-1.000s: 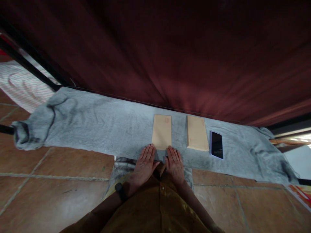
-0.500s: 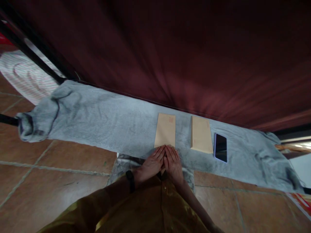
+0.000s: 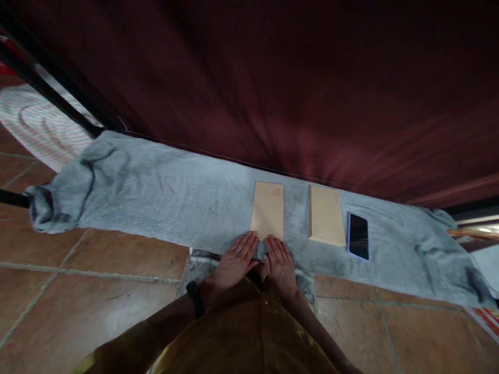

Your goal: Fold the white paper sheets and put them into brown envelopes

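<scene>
A tan envelope (image 3: 267, 209) lies flat on a grey towel (image 3: 163, 197) spread over the floor. My left hand (image 3: 233, 262) and my right hand (image 3: 279, 264) rest flat on the towel just below the envelope's near edge, fingers stretched out and slightly apart, fingertips touching or almost touching that edge. Neither hand holds anything. A black band sits on my left wrist. To the right lies a stack of tan envelopes (image 3: 326, 222), and beyond it a dark phone (image 3: 358, 236), face up.
A dark red curtain (image 3: 273, 88) hangs along the towel's far edge. Terracotta floor tiles (image 3: 89, 280) lie in front. Striped cloth (image 3: 35, 124) and a black bar (image 3: 50, 88) are at the far left. The towel bunches at both ends.
My hands, pressed together at the envelope's near edge half a second ago, have parted slightly and drawn back a little. The envelope has not moved.
</scene>
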`<state>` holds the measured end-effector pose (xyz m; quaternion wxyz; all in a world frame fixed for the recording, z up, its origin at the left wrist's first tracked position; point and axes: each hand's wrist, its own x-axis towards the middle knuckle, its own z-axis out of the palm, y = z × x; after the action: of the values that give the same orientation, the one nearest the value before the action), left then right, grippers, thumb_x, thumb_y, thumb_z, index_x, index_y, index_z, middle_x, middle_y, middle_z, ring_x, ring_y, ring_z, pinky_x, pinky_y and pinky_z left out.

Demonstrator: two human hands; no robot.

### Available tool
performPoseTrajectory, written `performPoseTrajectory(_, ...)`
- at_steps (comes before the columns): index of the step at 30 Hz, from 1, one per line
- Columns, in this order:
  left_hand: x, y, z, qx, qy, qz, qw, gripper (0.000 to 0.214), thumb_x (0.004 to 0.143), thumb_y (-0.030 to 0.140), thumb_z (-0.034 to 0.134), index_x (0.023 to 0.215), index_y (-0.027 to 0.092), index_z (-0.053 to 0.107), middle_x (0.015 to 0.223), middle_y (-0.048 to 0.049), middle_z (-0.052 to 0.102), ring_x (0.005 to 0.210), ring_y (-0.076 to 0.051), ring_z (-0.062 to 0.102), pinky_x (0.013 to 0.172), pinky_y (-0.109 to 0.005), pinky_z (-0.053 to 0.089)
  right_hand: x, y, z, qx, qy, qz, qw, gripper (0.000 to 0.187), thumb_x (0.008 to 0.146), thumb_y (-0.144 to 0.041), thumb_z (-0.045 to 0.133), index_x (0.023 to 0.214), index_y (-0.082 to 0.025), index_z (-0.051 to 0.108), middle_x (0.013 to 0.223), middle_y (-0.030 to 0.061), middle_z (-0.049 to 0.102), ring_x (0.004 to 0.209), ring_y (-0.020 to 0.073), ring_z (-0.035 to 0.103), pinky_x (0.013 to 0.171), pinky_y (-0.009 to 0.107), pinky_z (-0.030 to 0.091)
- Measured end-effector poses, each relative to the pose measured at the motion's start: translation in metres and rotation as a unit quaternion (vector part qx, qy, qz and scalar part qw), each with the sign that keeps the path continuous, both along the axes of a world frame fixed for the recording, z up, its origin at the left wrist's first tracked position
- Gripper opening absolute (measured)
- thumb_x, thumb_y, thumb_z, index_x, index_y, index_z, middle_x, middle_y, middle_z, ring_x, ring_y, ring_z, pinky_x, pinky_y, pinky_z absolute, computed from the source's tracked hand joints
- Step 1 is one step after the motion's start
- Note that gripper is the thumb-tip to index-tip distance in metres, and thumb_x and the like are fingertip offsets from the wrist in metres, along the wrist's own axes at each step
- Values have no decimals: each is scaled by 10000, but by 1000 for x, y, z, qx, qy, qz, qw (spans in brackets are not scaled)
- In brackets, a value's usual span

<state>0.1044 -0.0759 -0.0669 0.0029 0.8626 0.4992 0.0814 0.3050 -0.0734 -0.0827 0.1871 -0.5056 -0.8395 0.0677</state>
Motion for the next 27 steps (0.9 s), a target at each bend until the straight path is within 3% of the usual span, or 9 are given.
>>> performPoseTrajectory(8,1,3,3,20,-58,51,997,439,1013,333,445,1385,115,528,1470,-158,552,1353,-275,522,1129,-431,414,7,-2,1,21,-9,-27,999,491,1039,-214,365,1519,-129,419,1533,121,488,1433,240,427,1209,461,291)
performPoseTrajectory(12,12,23,11,17,-123,146,981,346,997,262,454,1304,139,558,1200,-138,676,1092,-261,637,967,-409,511,2,-1,0,30,0,-50,998,470,1029,-208,371,1481,-122,469,1507,119,521,1409,232,453,1204,455,294)
performPoseTrajectory(15,21,36,14,33,-127,226,965,329,951,269,539,1226,92,574,1041,-147,661,970,-284,624,881,-408,522,-2,-1,0,34,2,-60,998,455,1025,-213,378,1455,-135,504,1511,107,518,1405,231,451,1206,453,289)
performPoseTrajectory(18,28,40,17,25,-101,253,962,278,921,324,599,1065,87,610,971,-153,641,931,-308,605,856,-422,512,-4,-1,1,35,-1,-66,997,452,1019,-221,402,1455,-169,512,1516,94,513,1408,231,440,1206,452,286)
performPoseTrajectory(23,31,47,29,-69,-129,297,944,201,897,330,614,940,133,623,953,-156,667,965,-314,614,878,-407,479,-5,-1,5,31,6,-74,997,465,1013,-238,430,1469,-181,496,1513,97,511,1406,238,430,1206,457,281)
performPoseTrajectory(27,23,62,38,-182,-280,345,877,162,821,336,662,744,206,605,781,-69,662,854,-249,640,786,-327,450,-6,0,10,21,22,-69,997,449,1014,-232,424,1447,-157,514,1490,117,528,1385,245,448,1199,474,291)
